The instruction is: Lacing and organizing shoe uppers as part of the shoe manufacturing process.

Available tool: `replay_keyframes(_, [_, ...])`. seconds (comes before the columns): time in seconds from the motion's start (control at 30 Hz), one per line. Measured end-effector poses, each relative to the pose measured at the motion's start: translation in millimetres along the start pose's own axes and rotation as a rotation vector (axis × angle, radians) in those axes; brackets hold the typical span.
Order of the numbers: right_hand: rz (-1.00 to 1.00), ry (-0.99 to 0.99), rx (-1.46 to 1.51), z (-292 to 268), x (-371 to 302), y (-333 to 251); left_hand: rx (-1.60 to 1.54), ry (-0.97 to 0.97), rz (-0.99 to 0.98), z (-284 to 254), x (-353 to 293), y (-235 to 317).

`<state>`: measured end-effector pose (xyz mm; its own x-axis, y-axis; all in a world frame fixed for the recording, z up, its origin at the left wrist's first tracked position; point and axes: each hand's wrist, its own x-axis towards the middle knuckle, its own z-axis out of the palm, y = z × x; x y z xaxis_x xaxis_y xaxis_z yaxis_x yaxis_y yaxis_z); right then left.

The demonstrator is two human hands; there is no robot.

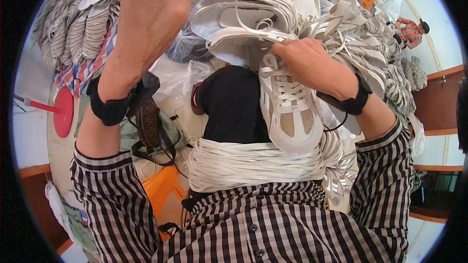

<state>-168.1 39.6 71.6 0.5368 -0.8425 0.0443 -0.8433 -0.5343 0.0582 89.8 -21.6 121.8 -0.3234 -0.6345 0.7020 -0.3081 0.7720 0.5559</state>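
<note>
A white and beige laced sneaker upper [295, 111], with tan mesh at its toe, lies along my right thigh, toe toward me. My right hand [317, 65] is closed on its collar end, thumb and finger pinched beside a pale lace. My left hand [156, 19] is raised at the upper left with its fingers curled. A dark reddish bit shows in that grip, but the top edge cuts it off. Beyond my right hand stand several nested pale uppers [243, 11]. Across my lap lies a thick bundle of white laces [253, 165].
Stacked bundles of uppers [80, 24] are at the far left, and a heap of pale uppers [348, 38] fills the right. A clear plastic bag [183, 75], a red round base [63, 111] and an orange stool [163, 190] are leftward. Another person [411, 33] is at far right.
</note>
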Motion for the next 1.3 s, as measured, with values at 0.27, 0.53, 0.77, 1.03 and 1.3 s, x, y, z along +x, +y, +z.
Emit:
replay_keyframes(0.27, [0.298, -0.090, 0.908, -66.1, -22.0, 0.1, 0.106, -0.071, -0.272, -27.0, -49.1, -54.0])
replay_keyframes(0.53, [0.605, 0.193, 0.837, -109.3, -63.4, 74.9, 0.038, -0.335, -0.482, -32.3, -126.5, -87.8])
replay_keyframes(0.77, [0.456, 0.337, 0.147, -56.5, -82.8, 142.6, 0.324, -0.254, -0.339, -10.1, -142.0, -98.5])
replay_keyframes(1.03, [0.191, 0.039, 0.302, -27.5, -66.8, -10.4, -0.179, -0.375, -0.150, 56.1, -127.3, -16.4])
replay_keyframes(1.3, [0.264, 0.246, 0.569, 0.1, -59.6, -4.9, -0.190, -0.288, -0.140, 116.0, -89.8, 18.1])
